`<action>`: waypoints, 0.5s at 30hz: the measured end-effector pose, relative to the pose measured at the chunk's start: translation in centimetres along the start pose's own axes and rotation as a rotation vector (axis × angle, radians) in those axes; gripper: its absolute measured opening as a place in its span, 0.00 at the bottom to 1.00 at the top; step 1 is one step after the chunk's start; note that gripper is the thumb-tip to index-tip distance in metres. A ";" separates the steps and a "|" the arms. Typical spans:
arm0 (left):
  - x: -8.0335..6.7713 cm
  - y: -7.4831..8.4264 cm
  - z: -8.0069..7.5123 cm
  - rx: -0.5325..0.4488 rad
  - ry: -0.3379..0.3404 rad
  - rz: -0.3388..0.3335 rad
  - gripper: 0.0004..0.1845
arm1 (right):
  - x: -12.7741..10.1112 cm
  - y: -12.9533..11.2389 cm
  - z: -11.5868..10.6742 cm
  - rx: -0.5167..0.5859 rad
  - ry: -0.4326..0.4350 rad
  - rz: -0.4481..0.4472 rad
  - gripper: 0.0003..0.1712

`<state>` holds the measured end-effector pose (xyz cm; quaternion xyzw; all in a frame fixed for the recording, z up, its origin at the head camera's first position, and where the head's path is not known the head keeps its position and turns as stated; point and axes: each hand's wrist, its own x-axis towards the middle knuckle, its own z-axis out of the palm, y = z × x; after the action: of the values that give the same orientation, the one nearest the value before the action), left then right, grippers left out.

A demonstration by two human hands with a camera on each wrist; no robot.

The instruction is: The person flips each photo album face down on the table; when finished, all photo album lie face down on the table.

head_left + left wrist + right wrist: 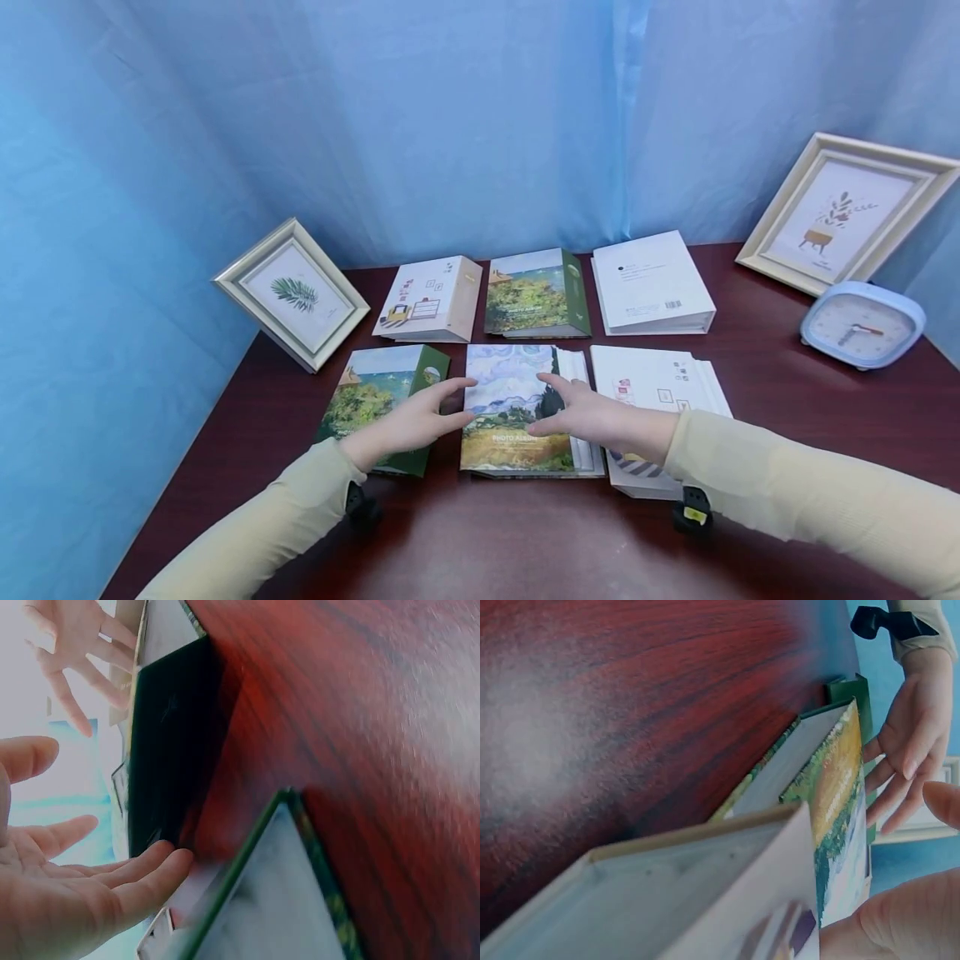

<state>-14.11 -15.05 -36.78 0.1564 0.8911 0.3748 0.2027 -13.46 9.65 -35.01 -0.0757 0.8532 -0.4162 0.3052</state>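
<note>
A photo album with a painted sky-and-field cover [513,400] lies at the front middle of the dark wooden table [525,542]. My left hand [438,408] reaches over the green landscape album [371,398], its straight fingers at the middle album's left edge. My right hand [573,404] hovers with spread fingers over that album's right edge. Neither hand holds anything. In the left wrist view the left hand's fingers [150,874] lie close to the album's dark spine [169,750]; I cannot tell if they touch. The right wrist view shows the album's cover [832,787] between both hands.
A white album [663,387] lies front right. The back row holds a white illustrated album [431,298], a green landscape album [534,293] and a plain white album [651,283]. Framed pictures lean at left [292,292] and right [843,212]. A blue clock [862,323] stands far right.
</note>
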 end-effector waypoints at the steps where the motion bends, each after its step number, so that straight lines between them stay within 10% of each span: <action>1: 0.1 0.1 0.1 -0.003 0.001 -0.004 0.28 | 0.0 0.0 0.1 0.004 0.002 0.007 0.50; 15: 0.8 0.3 1.2 -0.047 0.015 -0.041 0.26 | 0.0 -0.2 1.3 -0.015 -0.006 0.017 0.53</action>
<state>-14.24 -13.80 -37.54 0.1304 0.8864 0.3927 0.2076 -12.70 8.66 -35.45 -0.0718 0.8560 -0.4069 0.3107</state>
